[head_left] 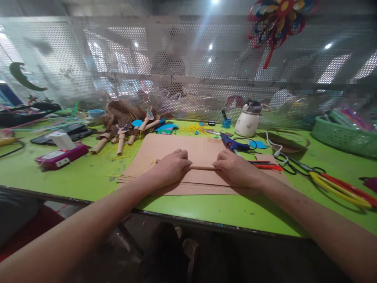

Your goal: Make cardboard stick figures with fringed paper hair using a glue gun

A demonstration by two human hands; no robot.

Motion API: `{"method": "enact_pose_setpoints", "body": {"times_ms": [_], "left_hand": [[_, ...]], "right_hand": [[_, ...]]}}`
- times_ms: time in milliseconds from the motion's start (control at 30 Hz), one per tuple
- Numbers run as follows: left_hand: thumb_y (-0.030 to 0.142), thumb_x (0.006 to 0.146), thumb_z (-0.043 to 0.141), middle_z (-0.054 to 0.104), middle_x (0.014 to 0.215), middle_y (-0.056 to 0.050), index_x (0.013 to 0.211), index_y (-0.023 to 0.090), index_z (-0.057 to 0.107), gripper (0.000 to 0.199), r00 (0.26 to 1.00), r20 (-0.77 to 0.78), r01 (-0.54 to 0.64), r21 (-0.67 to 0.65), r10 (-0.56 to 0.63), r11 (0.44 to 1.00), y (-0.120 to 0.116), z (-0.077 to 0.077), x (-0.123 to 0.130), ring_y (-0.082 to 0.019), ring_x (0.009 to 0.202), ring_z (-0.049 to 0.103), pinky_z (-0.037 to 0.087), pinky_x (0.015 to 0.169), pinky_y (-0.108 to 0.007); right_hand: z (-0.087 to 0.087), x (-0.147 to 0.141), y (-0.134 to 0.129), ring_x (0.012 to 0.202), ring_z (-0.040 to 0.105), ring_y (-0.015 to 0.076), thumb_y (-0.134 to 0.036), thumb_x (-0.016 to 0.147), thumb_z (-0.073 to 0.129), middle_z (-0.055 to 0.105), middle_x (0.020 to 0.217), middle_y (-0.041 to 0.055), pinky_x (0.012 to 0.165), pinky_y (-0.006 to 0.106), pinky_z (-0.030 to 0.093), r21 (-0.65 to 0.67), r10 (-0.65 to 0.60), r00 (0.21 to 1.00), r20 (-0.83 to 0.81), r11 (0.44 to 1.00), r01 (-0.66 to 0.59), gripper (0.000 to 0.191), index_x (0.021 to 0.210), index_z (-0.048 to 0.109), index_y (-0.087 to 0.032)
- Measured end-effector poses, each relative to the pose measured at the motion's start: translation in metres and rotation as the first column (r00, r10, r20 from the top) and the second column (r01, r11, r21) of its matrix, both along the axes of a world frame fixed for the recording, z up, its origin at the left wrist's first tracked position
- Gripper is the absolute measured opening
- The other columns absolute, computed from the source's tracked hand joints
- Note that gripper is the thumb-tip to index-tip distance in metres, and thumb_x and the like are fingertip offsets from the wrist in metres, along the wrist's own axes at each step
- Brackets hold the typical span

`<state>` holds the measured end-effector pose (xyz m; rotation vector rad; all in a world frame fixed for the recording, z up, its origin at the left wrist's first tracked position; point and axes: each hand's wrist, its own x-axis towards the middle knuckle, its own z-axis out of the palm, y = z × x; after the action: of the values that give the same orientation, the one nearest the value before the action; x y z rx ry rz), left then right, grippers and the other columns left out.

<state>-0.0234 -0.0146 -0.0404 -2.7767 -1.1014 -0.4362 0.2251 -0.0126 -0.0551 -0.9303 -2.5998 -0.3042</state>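
Several tan paper sheets [176,143] lie stacked on the green table [206,208] in front of me. Across them runs a thin tan paper roll [202,168], its middle showing between my hands. My left hand [173,167] is closed on the roll's left part, fingers curled and a ring on one finger. At the right part, my right hand [232,167] pinches the same roll with bent fingers. Just beyond my right hand lies a blue glue gun [234,143]. Orange-handled scissors [266,166] rest to the right of that hand.
Tan paper rolls [120,142] with brown fibre lie at the back left, near a magenta power strip [63,156]. A white bottle [247,120] stands at the back right. Farther right are a green basket [341,135] and yellow-handled tool [338,188].
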Motion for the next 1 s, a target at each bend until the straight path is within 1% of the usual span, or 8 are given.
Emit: {"method": "enact_pose_setpoints", "body": {"times_ms": [67, 167, 333, 500, 633, 733, 867, 1000], "left_hand": [[0.028, 0.094, 0.032, 0.053, 0.084, -0.007, 0.081, 0.017, 0.064, 0.036, 0.999, 0.032, 0.001, 0.001, -0.001, 1.000, -0.003, 0.001, 0.000, -0.017, 0.079, 0.047, 0.037, 0.067, -0.030], [0.028, 0.094, 0.031, 0.052, 0.083, -0.007, 0.080, 0.017, 0.064, 0.038, 0.998, 0.063, 0.011, -0.010, -0.010, 1.000, -0.007, 0.004, 0.000, -0.017, 0.078, 0.047, 0.036, 0.068, -0.029], [0.028, 0.093, 0.034, 0.052, 0.082, -0.006, 0.078, 0.016, 0.064, 0.035, 0.999, 0.050, 0.004, -0.023, -0.003, 1.000, -0.001, 0.001, -0.001, -0.017, 0.076, 0.048, 0.036, 0.067, -0.029], [0.027, 0.089, 0.043, 0.057, 0.092, -0.007, 0.104, 0.017, 0.060, 0.025, 0.991, 0.132, -0.014, -0.058, 0.021, 0.998, 0.006, -0.003, -0.004, -0.018, 0.084, 0.052, 0.040, 0.073, -0.029], [0.026, 0.089, 0.042, 0.056, 0.087, -0.006, 0.088, 0.017, 0.062, 0.022, 0.993, 0.119, 0.011, -0.148, 0.007, 0.989, -0.004, 0.005, -0.008, -0.017, 0.081, 0.052, 0.041, 0.073, -0.028], [0.026, 0.090, 0.041, 0.054, 0.085, -0.006, 0.084, 0.017, 0.063, 0.024, 0.993, 0.118, 0.021, -0.170, 0.000, 0.985, -0.013, 0.012, -0.010, -0.016, 0.079, 0.051, 0.041, 0.072, -0.028], [0.027, 0.093, 0.035, 0.054, 0.086, -0.006, 0.085, 0.018, 0.066, 0.033, 0.990, 0.130, 0.062, -0.121, -0.046, 0.991, -0.017, 0.013, -0.009, -0.016, 0.081, 0.051, 0.040, 0.073, -0.029], [0.030, 0.093, 0.033, 0.054, 0.082, -0.006, 0.083, 0.018, 0.067, 0.037, 0.992, 0.110, 0.068, -0.077, -0.059, 0.995, -0.014, 0.009, -0.008, -0.016, 0.077, 0.050, 0.039, 0.070, -0.029]], "right_hand": [[0.000, 0.001, 0.002, 0.081, 0.050, 0.0201, -0.017, 0.087, 0.047, 0.057, 0.079, 0.0096, 0.072, 0.033, 0.041, 0.001, 0.021, 0.999, -0.031, 1.000, -0.021, 0.019, 0.081, 0.065, -0.013], [-0.001, 0.003, 0.002, 0.080, 0.053, 0.0208, -0.019, 0.089, 0.046, 0.061, 0.079, 0.0112, 0.072, 0.035, 0.043, -0.019, 0.006, 0.994, -0.107, 1.000, -0.009, 0.020, 0.089, 0.064, -0.011], [-0.003, 0.004, 0.001, 0.077, 0.055, 0.0204, -0.024, 0.088, 0.050, 0.063, 0.078, 0.0114, 0.070, 0.033, 0.045, -0.048, 0.026, 0.993, -0.114, 0.998, -0.032, 0.021, 0.083, 0.067, -0.011], [-0.004, 0.004, 0.003, 0.077, 0.057, 0.0198, -0.021, 0.090, 0.047, 0.064, 0.077, 0.0121, 0.070, 0.031, 0.045, -0.072, 0.014, 0.992, -0.127, 0.997, -0.023, 0.026, 0.083, 0.070, -0.011], [-0.001, 0.005, -0.003, 0.070, 0.058, 0.0152, -0.021, 0.088, 0.051, 0.064, 0.077, 0.0085, 0.064, 0.026, 0.044, -0.187, 0.016, 0.983, -0.182, 0.981, -0.051, 0.022, 0.086, 0.072, -0.014], [0.002, 0.004, -0.009, 0.064, 0.055, 0.0126, -0.023, 0.088, 0.052, 0.062, 0.075, 0.0058, 0.058, 0.025, 0.041, -0.235, 0.015, 0.983, -0.185, 0.970, -0.059, 0.021, 0.081, 0.071, -0.016], [0.002, 0.004, -0.009, 0.071, 0.052, 0.0158, -0.023, 0.089, 0.050, 0.059, 0.070, 0.0060, 0.063, 0.028, 0.040, -0.183, 0.018, 0.990, -0.138, 0.982, -0.043, 0.027, 0.071, 0.069, -0.016], [-0.002, 0.005, -0.005, 0.074, 0.050, 0.0175, -0.022, 0.089, 0.049, 0.057, 0.072, 0.0066, 0.065, 0.030, 0.040, -0.139, 0.043, 0.992, -0.121, 0.988, -0.060, 0.026, 0.071, 0.068, -0.016]]}}
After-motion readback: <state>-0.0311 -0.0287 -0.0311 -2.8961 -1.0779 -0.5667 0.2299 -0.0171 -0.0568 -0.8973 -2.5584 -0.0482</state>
